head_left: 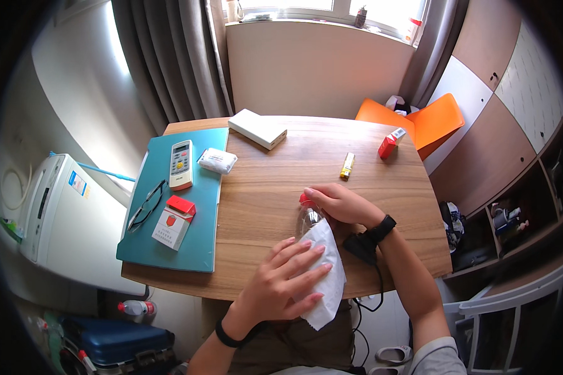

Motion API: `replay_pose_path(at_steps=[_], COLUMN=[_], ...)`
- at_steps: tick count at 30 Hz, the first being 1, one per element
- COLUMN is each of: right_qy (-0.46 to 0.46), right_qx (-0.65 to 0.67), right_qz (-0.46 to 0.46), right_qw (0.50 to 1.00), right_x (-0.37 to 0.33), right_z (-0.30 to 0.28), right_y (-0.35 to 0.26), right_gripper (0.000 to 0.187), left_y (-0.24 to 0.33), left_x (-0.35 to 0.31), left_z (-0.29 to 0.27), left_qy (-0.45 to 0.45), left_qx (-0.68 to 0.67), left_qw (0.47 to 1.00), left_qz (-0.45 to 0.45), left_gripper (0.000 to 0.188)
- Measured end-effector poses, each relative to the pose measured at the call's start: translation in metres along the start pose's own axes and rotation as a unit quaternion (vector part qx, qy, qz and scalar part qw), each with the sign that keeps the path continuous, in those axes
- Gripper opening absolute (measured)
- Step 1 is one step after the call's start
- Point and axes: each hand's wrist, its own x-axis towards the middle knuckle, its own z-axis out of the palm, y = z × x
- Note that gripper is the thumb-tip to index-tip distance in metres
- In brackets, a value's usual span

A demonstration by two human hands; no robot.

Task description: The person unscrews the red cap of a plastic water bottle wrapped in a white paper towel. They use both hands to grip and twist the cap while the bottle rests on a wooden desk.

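A clear plastic bottle (309,217) with a red cap (305,199) leans over the near middle of the table. My right hand (349,206) is closed around its neck, thumb at the cap. Against the bottle's side lies a white tissue (331,253), its lower end hanging past the table's front edge. My left hand (278,284) presses the tissue to the bottle with its fingers laid across it. The tissue covers the bottle's lower part. Below my right wrist, a black device with a cable (360,247) rests on the table.
A teal folder (145,247) at the left carries a remote control (181,164), glasses (147,205), a cigarette pack (174,223) and a tissue pack (218,160). Farther back are a white box (257,128), yellow lighter (347,166) and small red box (391,144). An orange chair (436,125) stands behind.
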Motion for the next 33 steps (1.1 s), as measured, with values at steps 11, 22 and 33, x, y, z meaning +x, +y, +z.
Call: replay_pose_path(at_steps=[11,22,33], right_qy=[-0.005,0.004,0.016], right_qx=[-0.012,-0.023,-0.058], right_qz=[-0.005,-0.039,-0.095], right_qw=[1.0,0.999,0.994], right_x=[0.001,0.002,0.006], right_z=[-0.003,-0.002,-0.003], right_y=[0.004,0.008,0.014], right_gripper=[0.05,0.05,0.049], left_y=[0.001,0.0,-0.001], left_x=[0.003,0.003,0.004], left_z=[-0.001,0.0,0.003], left_qy=[-0.002,-0.005,0.031], left_qx=[0.014,0.007,0.049], left_qw=[1.0,1.0,0.997], left_qz=[0.004,0.011,-0.049], left_gripper=[0.044,0.045,0.05])
